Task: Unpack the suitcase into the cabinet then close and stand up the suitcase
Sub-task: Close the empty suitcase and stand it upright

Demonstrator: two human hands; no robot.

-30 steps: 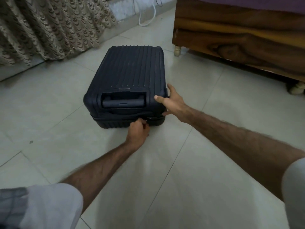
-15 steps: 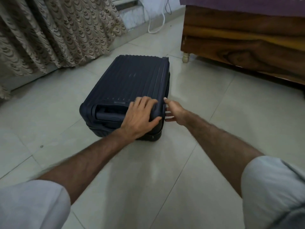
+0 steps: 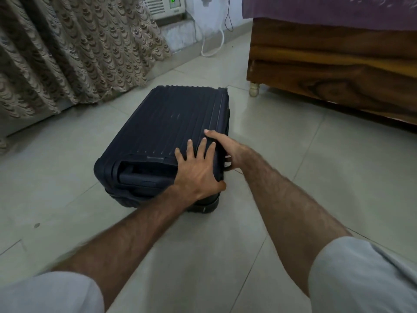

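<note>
A dark navy ribbed hard-shell suitcase lies flat and closed on the tiled floor, its recessed pull handle facing me. My left hand rests on its near right top corner, fingers spread over the lid and thumb hooked down the front edge. My right hand wraps the right side edge of the case, thumb on top and fingers curled down the side, partly hidden. No cabinet is in view.
A wooden bed frame with a purple cover stands at the right. Patterned curtains hang at the left. A white cable and an appliance sit by the back wall. Pale floor tiles surround the case.
My left hand left the front zipper area and went up onto the lid's corner. My right hand shifted from the corner to grip the right side edge. The view has drawn closer to the case.
</note>
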